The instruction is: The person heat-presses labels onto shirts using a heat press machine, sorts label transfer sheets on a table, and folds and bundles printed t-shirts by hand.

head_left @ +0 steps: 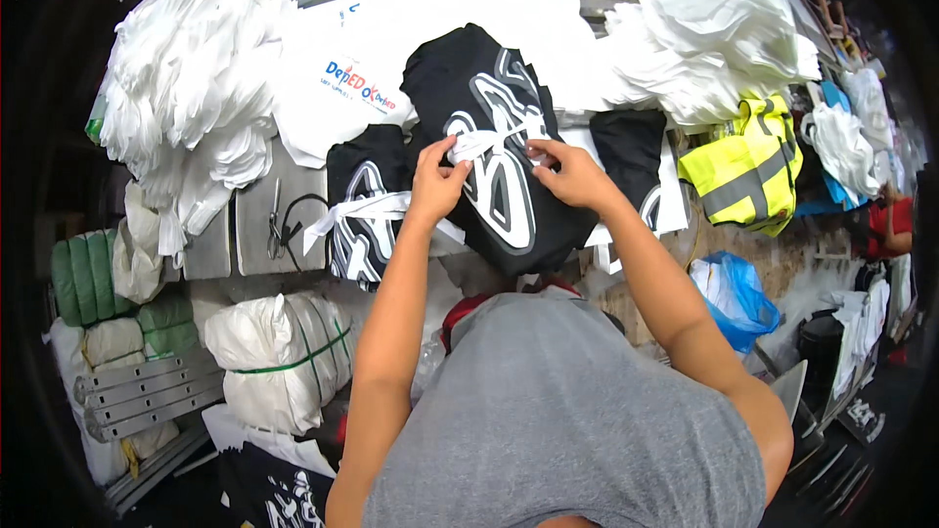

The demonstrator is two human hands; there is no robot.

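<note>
In front of me on the work table lies a rolled bundle of black fabric (548, 205) with a large white and grey print. A white cloth strip (499, 141) runs across its middle. My left hand (437, 181) has thumb and fingers closed on the strip at the bundle's left side. My right hand (572, 174) rests against the right side, its curled fingers at the strip's other end; the grip there is partly hidden. Left of it sits another black printed bundle (367, 171) tied with a white strip. More folded black fabric (626, 152) lies to the right.
Tall heaps of white cloth strips (196, 78) and white cloth (699, 39) flank the table. Scissors (275, 215) lie at the left. A yellow safety vest (748, 171) and a blue plastic bag (738, 303) are at the right; a strapped white bale (279, 357) stands lower left.
</note>
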